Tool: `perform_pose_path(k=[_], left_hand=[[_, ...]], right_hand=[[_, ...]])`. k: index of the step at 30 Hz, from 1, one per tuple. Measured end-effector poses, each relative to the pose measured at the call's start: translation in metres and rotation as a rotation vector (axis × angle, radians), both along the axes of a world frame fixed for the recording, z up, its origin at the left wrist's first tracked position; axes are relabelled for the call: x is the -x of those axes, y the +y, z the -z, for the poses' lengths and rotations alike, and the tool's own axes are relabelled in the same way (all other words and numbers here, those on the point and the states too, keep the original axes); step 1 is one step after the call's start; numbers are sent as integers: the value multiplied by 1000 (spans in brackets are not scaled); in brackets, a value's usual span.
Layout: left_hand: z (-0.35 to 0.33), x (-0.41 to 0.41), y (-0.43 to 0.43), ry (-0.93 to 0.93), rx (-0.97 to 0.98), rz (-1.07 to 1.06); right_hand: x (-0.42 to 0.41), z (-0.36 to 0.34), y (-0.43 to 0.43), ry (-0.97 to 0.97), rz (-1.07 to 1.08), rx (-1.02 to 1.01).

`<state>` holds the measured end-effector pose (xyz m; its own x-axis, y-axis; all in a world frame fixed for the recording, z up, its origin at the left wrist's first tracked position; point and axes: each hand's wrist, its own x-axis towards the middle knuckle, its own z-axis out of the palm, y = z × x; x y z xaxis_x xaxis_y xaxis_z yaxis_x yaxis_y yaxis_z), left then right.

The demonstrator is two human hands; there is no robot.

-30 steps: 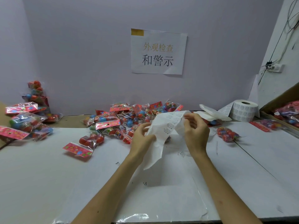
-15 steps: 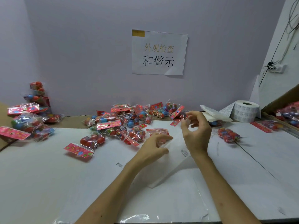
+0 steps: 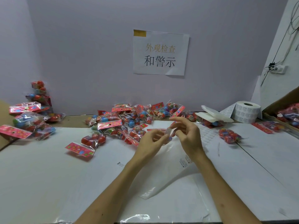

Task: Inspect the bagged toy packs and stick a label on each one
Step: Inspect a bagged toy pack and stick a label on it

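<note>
Bagged toy packs with red header cards lie in a heap (image 3: 129,122) at the back of the white table (image 3: 48,183). My left hand (image 3: 151,142) curls its fingers round one small toy pack (image 3: 159,130) just above the table, in front of the heap. My right hand (image 3: 186,135) is right beside it and pinches a small white label (image 3: 168,131) at its fingertips, touching or almost touching the pack. The strip of label backing (image 3: 207,136) lies flat on the table behind my right wrist.
A roll of white labels (image 3: 246,110) stands at the back right, next to loose backing paper (image 3: 212,116). More packs are stacked at the far left (image 3: 29,120), and one lies alone (image 3: 229,135) at the right. A cardboard box (image 3: 275,107) holding packs sits at the right edge.
Both hands held the label strip up a second ago. The strip now lies on the table, my left hand has picked up a pack, and my right hand brought a peeled label to it.
</note>
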<state>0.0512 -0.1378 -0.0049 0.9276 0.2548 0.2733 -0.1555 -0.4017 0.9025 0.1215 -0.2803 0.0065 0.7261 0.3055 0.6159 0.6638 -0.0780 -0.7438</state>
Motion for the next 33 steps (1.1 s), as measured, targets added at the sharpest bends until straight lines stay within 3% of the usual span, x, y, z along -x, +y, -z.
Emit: perform_pose_path(k=[8,17,22,24,29,33], left_hand=[[-2,1,3,-42,114,-59],[-4,3,4,-42,221,-46],[-2,4,4,-17,45,-109],[3,3,7,-7,-89,-183],[11,0,13,68,-140,-231],[15,-2,12,189,-222,-208]], right_hand=[[2,4,4,4,-42,73],[-3,7,7,-48,88,125],[-5,11,9,-54,91,164],[-9,15,9,16,92,206],[-23,30,8,252,142,503],[-27,36,12,332,148,531]])
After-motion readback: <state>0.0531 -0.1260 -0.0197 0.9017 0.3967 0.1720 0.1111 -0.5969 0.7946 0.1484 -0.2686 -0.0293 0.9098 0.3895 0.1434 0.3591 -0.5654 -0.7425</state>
